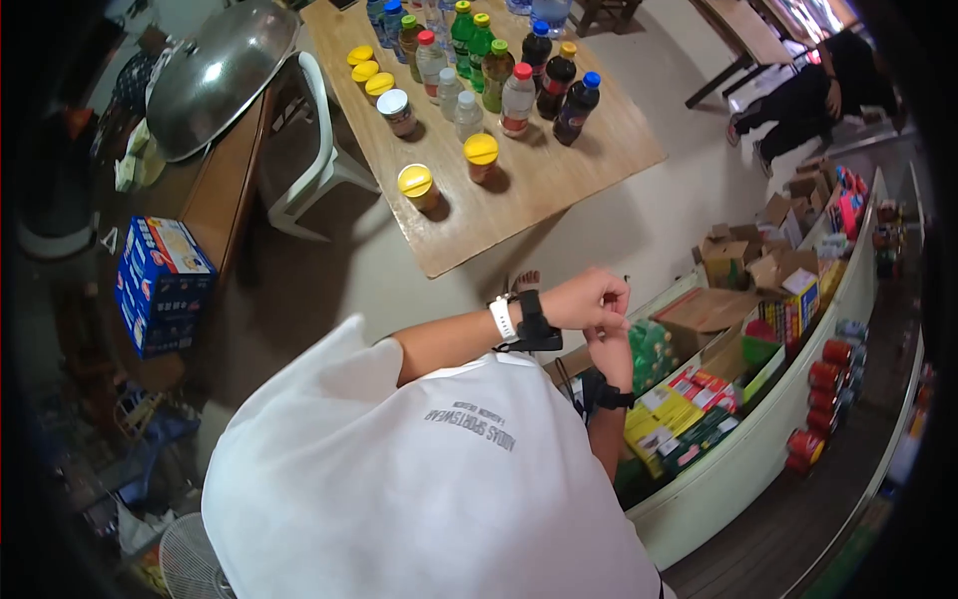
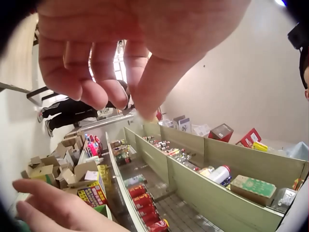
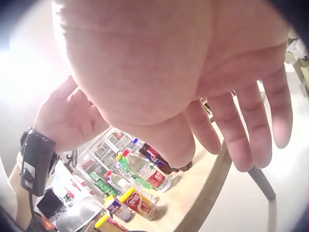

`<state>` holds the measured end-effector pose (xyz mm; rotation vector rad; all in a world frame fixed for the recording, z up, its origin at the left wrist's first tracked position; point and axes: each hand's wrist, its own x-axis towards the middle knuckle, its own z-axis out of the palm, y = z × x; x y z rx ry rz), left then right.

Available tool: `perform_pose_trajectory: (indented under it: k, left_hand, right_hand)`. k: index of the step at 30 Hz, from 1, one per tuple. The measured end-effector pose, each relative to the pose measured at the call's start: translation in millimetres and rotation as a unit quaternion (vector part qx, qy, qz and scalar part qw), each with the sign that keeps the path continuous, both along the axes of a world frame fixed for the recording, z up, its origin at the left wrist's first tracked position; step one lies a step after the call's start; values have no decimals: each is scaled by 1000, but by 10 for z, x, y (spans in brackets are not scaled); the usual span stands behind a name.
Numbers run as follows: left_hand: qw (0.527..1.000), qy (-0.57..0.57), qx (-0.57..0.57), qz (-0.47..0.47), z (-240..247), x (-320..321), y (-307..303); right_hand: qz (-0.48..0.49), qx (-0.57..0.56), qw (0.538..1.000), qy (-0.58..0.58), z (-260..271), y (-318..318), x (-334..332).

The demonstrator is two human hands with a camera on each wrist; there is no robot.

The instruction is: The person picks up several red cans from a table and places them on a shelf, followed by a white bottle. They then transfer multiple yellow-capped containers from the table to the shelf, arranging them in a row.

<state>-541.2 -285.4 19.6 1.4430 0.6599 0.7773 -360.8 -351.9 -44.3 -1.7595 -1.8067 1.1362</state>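
In the head view my left hand (image 1: 589, 299), with a white watch and a black strap, is bent above and close to my right hand (image 1: 609, 347). The left wrist view shows the left hand (image 2: 140, 63) with loosely curled fingers, its thumb tip near the index finger; no held thing is visible. Part of the other hand (image 2: 63, 208) shows at lower left. In the right wrist view my right hand (image 3: 193, 82) has relaxed, nearly straight fingers and holds nothing; the left hand (image 3: 72, 118) is beside it. Whether the hands touch is unclear.
A wooden table (image 1: 569, 180) carries several bottles and yellow-lidded jars. To the right are cartons (image 1: 709, 309), yellow packs (image 1: 659, 414) and a pale divided shelf (image 1: 718, 499) with red cans (image 1: 823, 374). A white chair (image 1: 317, 165) and blue box (image 1: 165, 280) are at left; a person sits at upper right.
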Motion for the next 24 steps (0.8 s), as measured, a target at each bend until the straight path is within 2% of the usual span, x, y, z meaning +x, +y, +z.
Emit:
perform_pose_trajectory:
  k: [1, 3, 4, 5, 8, 9, 12, 15, 18, 21, 24]
  left_hand:
    - [1000, 13, 2, -16, -36, -64, -157]
    - [998, 46, 3, -41, -91, -316, -461]
    - [998, 50, -10, -40, -106, -446, -624]
    - [998, 51, -23, -39, -107, -580, -759]
    - [997, 71, -35, -15, -15, -956, -955]
    - [996, 84, -37, 2, 27, -1069, -1001]
    - [990, 122, 3, 65, -16, -1338, -1160]
    - [984, 152, -24, 89, 38, -1619, -1277]
    - [980, 141, 30, 138, -106, -1825, -1340]
    - [979, 126, -55, 150, -179, -1991, -1323]
    - [982, 132, -11, 134, -172, -2154, -1163]
  right_hand:
    - [-3, -18, 999, -37, -5, -137, -134]
    - [4, -12, 1000, 26, -132, -355, -358]
    - [6, -13, 998, 55, -175, -513, -454]
    - [33, -48, 998, 22, -194, -636, -512]
    - [23, -74, 990, 116, -233, -909, -717]
    - [46, -53, 991, 109, -270, -952, -758]
    - [77, -103, 991, 35, -339, -1005, -813]
    - [97, -77, 992, 36, -419, -901, -877]
    - [104, -43, 993, 41, -423, -672, -1019]
    - [111, 5, 993, 50, -341, -413, -1245]
    - [89, -2, 994, 64, -81, -241, -1604]
